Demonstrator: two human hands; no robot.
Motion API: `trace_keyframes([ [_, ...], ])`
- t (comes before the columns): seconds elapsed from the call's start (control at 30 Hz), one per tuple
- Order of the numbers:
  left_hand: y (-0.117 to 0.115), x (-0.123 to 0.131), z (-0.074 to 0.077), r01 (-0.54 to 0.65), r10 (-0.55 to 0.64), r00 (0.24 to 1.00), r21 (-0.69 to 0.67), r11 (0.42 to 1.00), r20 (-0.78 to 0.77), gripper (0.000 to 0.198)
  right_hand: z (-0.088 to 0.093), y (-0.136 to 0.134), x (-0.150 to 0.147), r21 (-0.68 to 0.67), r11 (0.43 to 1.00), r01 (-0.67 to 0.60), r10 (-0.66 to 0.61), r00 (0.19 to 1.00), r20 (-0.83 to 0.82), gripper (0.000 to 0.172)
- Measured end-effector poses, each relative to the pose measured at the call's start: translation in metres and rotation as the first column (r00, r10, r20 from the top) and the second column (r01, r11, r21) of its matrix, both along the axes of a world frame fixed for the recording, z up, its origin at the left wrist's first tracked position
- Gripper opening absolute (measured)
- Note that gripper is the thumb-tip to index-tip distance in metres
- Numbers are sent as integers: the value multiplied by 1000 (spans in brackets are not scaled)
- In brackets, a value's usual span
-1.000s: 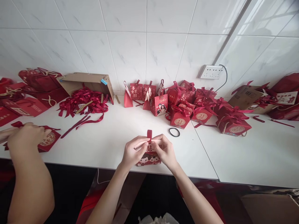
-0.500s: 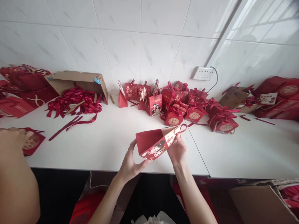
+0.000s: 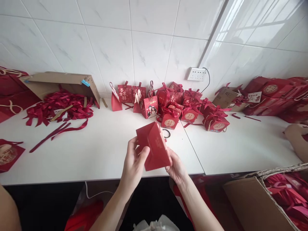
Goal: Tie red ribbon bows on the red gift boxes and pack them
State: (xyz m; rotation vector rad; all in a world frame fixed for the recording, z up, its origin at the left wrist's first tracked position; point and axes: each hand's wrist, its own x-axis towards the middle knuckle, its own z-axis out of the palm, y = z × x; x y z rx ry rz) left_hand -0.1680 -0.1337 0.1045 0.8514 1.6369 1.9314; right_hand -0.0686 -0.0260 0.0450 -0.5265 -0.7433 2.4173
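A red paper gift box is held between my two hands just above the front part of the white table, its plain folded bottom turned toward me. My left hand grips its left side, thumb pressed on the near face. Fingers of my right hand close on the lower right edge, partly hidden behind the box. Just beyond the box lies a small black ring. Further back stand finished-looking red boxes with ribbon bows and a box printed with a cartoon couple.
An open cardboard box spills dark red ribbons at the left. Red bags are piled at the right, beside a co-worker's arm. A carton of red pieces stands below the table's front edge. A socket is on the wall.
The gift box has been turned over, from its open inside and printed side to its plain bottom. My view has swung right; the co-worker's hand at left has mostly left the picture.
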Motion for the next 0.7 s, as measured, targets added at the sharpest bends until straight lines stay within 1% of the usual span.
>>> trace_keyframes([
  [0.07, 3, 3, 5, 58, -58, 998, 3, 998, 23, 38, -2, -7, 8, -90, 996, -1, 5, 999, 49, 19],
  [0.13, 7, 5, 4, 107, -107, 994, 5, 994, 9, 38, -1, -9, 19, -99, 994, 40, -28, 992, 122, 20],
  [0.2, 14, 3, -3, 188, -190, 981, -58, 980, -43, 37, 5, -6, 40, -17, 989, 148, -139, 961, 241, 23],
  [0.23, 18, 2, -10, 227, -240, 966, -127, 966, -95, 35, 11, -2, 56, 68, 971, 230, -239, 921, 308, 27],
  [0.27, 24, 1, -20, 248, -283, 944, -203, 947, -170, 33, 18, 2, 75, 187, 928, 322, -370, 854, 366, 31],
  [0.3, 30, 1, -31, 248, -321, 909, -275, 929, -266, 31, 28, 6, 97, 344, 850, 399, -519, 749, 413, 35],
  [0.33, 37, 1, -44, 225, -340, 858, -314, 923, -384, 29, 39, 8, 123, 526, 723, 448, -680, 594, 430, 38],
  [0.37, 44, 2, -58, 191, -327, 798, -302, 934, -506, 28, 52, 8, 151, 711, 561, 424, -822, 387, 418, 36],
  [0.4, 50, 3, -73, 179, -314, 726, -274, 945, -612, 27, 65, 6, 180, 874, 380, 305, -925, 105, 365, 31],
  [0.43, 55, 5, -86, 175, -304, 653, -253, 952, -694, 27, 78, 1, 209, 962, 250, 113, -941, -205, 269, 26],
  [0.47, 60, 7, -98, 183, -310, 576, -250, 951, -756, 27, 90, -7, 238, 969, 240, -68, -871, -456, 184, 24],
  [0.5, 63, 8, -108, 195, -323, 496, -259, 946, -806, 28, 100, -18, 266, 937, 304, -170, -757, -640, 129, 23],
  [0.53, 66, 9, -116, 200, -334, 431, -272, 941, -838, 29, 108, -30, 291, 893, 396, -213, -653, -749, 111, 19],
  [0.57, 67, 9, -121, 201, -337, 385, -278, 939, -859, 30, 114, -45, 315, 856, 470, -217, -546, -833, 89, 17],
  [0.6, 68, 7, -124, 202, -343, 354, -287, 936, -870, 31, 117, -60, 336, 819, 533, -213, -466, -881, 75, 21],
  [0.63, 69, 6, -126, 205, -350, 329, -296, 933, -877, 32, 118, -75, 355, 786, 587, -194, -391, -918, 66, 28],
  [0.7, 70, 2, -127, 209, -371, 284, -320, 924, -884, 33, 112, -104, 387, 749, 654, -105, -256, -963, 88, 37],
])
